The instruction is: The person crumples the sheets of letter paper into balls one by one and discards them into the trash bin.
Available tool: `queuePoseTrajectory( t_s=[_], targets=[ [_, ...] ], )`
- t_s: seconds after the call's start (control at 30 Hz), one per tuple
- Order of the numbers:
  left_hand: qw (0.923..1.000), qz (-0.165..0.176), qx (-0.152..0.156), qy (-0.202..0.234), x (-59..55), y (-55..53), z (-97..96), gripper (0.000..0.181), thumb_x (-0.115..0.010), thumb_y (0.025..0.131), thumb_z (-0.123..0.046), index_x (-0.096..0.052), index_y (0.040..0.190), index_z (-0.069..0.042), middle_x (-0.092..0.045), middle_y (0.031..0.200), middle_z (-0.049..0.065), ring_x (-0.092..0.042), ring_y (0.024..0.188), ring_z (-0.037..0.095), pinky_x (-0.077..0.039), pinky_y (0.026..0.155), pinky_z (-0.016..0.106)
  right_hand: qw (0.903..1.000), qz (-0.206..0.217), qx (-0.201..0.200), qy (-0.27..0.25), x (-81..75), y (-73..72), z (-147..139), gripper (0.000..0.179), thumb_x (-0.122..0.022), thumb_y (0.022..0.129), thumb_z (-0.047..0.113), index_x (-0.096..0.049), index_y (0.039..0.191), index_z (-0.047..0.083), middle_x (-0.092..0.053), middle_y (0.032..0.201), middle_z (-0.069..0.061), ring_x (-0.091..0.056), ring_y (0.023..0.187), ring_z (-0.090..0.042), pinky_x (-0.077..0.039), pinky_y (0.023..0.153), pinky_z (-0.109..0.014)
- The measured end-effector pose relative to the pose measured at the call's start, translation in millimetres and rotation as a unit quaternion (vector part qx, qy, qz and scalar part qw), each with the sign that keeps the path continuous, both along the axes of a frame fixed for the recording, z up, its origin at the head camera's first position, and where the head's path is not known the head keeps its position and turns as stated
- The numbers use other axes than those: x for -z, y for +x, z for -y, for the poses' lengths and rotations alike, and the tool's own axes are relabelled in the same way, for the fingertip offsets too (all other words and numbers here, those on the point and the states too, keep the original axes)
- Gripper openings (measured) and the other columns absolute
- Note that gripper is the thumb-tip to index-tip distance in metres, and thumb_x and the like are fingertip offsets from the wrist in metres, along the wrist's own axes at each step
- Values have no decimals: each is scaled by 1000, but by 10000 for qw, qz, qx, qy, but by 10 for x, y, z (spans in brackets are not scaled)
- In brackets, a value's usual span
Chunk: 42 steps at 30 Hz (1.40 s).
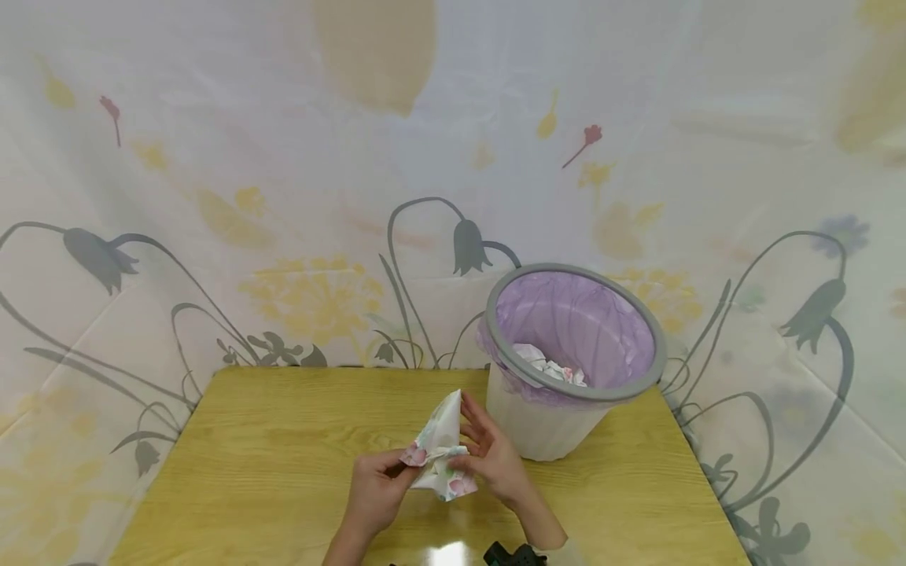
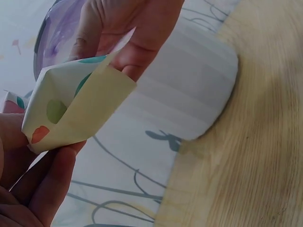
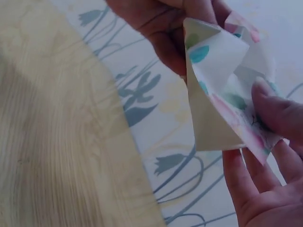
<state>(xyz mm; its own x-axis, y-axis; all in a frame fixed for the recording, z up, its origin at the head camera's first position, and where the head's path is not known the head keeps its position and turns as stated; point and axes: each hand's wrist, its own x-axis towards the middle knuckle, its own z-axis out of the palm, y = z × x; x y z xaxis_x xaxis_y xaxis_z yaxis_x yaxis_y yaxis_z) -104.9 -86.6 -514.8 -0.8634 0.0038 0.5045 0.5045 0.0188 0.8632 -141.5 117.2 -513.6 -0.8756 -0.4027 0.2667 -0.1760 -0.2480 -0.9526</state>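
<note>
Between both hands, above the wooden table, is a floral-printed sheet of paper (image 1: 442, 440), folded and creased with a pointed upper end. My left hand (image 1: 378, 491) pinches its left side between thumb and fingers. On the opposite side my right hand (image 1: 499, 464) holds the sheet, thumb on the near face and fingers behind; the right wrist view shows this thumb (image 3: 277, 111) pressing on the printed face. A plain cream side of the paper (image 2: 97, 106) turns toward the left wrist camera, beside green and red print.
Just beyond my right hand stands a white bin (image 1: 541, 424) with a grey rim and a purple liner (image 1: 602, 322). Crumpled papers (image 1: 548, 365) lie inside it. The wooden table (image 1: 283, 440) ends at a floral cloth backdrop (image 1: 297, 181). A dark device (image 1: 513, 554) shows near my right wrist.
</note>
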Motion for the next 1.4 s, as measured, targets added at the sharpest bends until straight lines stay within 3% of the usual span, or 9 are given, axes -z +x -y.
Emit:
queuePoseTrajectory(
  t_s=[0.1, 0.2, 0.4, 0.67, 0.8, 0.93, 1.07, 1.2, 1.4],
  targets=[
    [9997, 52, 194, 127, 1, -16, -8, 12, -75, 79, 14, -73, 90, 15, -71, 87, 25, -71, 77, 11, -59, 61, 28, 9998, 169, 31, -121, -10, -5, -6, 99, -75, 82, -7, -10, 157, -4, -17, 157, -34, -56, 119, -17, -53, 91, -29],
    [9992, 177, 247, 247, -1, -15, -27, 9, -74, 80, 14, -72, 89, 15, -71, 85, 25, -72, 75, 13, -60, 62, 30, 9989, 302, 319, -145, -4, 16, 4, 95, -73, 81, -13, -13, 155, -8, -34, 150, -34, -59, 113, -16, -55, 88, -30],
    [9985, 375, -158, 369, -16, 2, -79, 4, -74, 79, 15, -73, 83, 13, -72, 82, 22, -71, 70, 11, -59, 59, 27, 9936, 480, 1005, -198, 0, 60, 71, 68, -74, 77, -16, -45, 138, -15, -68, 115, -10, -64, 100, -18, -58, 80, -32],
    [9963, 570, -563, 315, -46, 3, -101, 14, -72, 78, 20, -75, 86, 9, -73, 84, 18, -70, 70, 9, -58, 59, 23, 9812, 493, 1862, -80, -1, 77, 151, 25, -77, 75, -13, -67, 97, -9, -72, 93, -6, -69, 84, -17, -58, 68, -27],
    [9966, 581, -539, 221, -36, -7, -86, 14, -73, 77, 18, -73, 84, 6, -73, 88, 20, -70, 75, 11, -59, 62, 24, 9783, 156, 2061, -168, -3, 76, 172, 22, -76, 73, -16, -65, 91, -14, -73, 89, -1, -69, 80, -14, -58, 67, -25],
    [9979, 479, -445, -5, -15, -3, -52, 22, -73, 80, 15, -71, 97, 2, -73, 99, 20, -71, 82, 12, -60, 65, 28, 9758, 353, 2137, -308, -34, 78, 181, 22, -76, 73, -18, -63, 91, -16, -73, 86, 2, -68, 78, -13, -57, 67, -24],
    [9994, 246, -41, -256, -51, 11, -1, 40, -70, 84, 14, -65, 122, 5, -69, 117, 20, -70, 94, 17, -60, 69, 34, 9720, 809, 2138, -542, -59, 76, 170, 18, -74, 75, -19, -68, 88, -8, -72, 85, -1, -69, 81, -15, -58, 69, -26],
    [9977, -188, 484, -435, 0, -3, 41, 59, -76, 81, 10, -56, 136, 3, -61, 132, 18, -67, 105, 19, -60, 72, 39, 9692, 1176, 2004, -818, -35, 81, 159, 24, -70, 78, -19, -69, 97, -5, -72, 88, -6, -69, 82, -19, -59, 70, -27],
    [9897, -1126, 469, -752, 38, -40, 21, 79, -87, 66, 7, -55, 138, 3, -59, 135, 19, -61, 115, 16, -60, 70, 34, 9672, 1603, 1839, -713, 13, 142, 188, 37, -71, 83, -12, -56, 117, -17, -69, 103, -13, -69, 93, -23, -59, 79, -32]
  ],
)
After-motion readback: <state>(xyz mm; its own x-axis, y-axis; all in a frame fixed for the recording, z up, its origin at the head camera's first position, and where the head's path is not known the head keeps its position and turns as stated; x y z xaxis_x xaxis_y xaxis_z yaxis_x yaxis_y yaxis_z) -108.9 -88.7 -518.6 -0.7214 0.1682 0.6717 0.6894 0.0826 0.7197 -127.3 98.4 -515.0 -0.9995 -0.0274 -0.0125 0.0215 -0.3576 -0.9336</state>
